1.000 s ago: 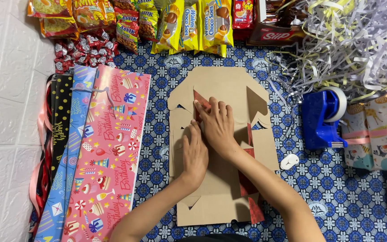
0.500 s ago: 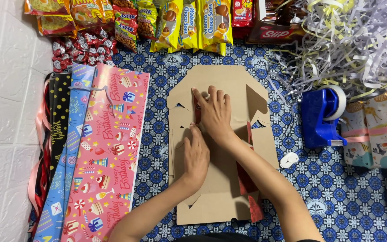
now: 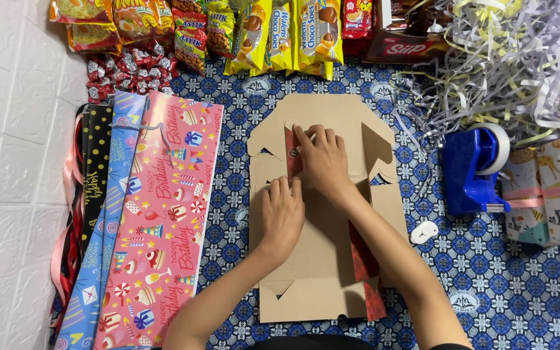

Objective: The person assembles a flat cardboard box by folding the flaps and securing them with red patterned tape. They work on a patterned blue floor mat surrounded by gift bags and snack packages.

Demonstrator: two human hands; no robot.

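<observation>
A flattened brown cardboard box blank (image 3: 322,272) lies on a blue patterned cloth (image 3: 487,279). Its printed red side shows at a folded flap (image 3: 293,155) and along the right edge. My left hand (image 3: 281,217) presses flat on the middle of the cardboard, fingers together. My right hand (image 3: 322,159) lies just above it, fingertips pushing on the red flap near the upper left of the blank. Neither hand grips anything; both are pressing down.
Pink, blue and black gift bags (image 3: 157,220) lie flat at the left. Snack packets (image 3: 280,32) and wrapped sweets (image 3: 124,71) line the top. Shredded paper (image 3: 513,58), a blue tape dispenser (image 3: 474,165), a small white object (image 3: 424,232) and patterned wrapped boxes (image 3: 552,194) sit at the right.
My right hand has slid a little up the cardboard, and the red flap under its fingertips is now more exposed. The left hand stays pressed in place.
</observation>
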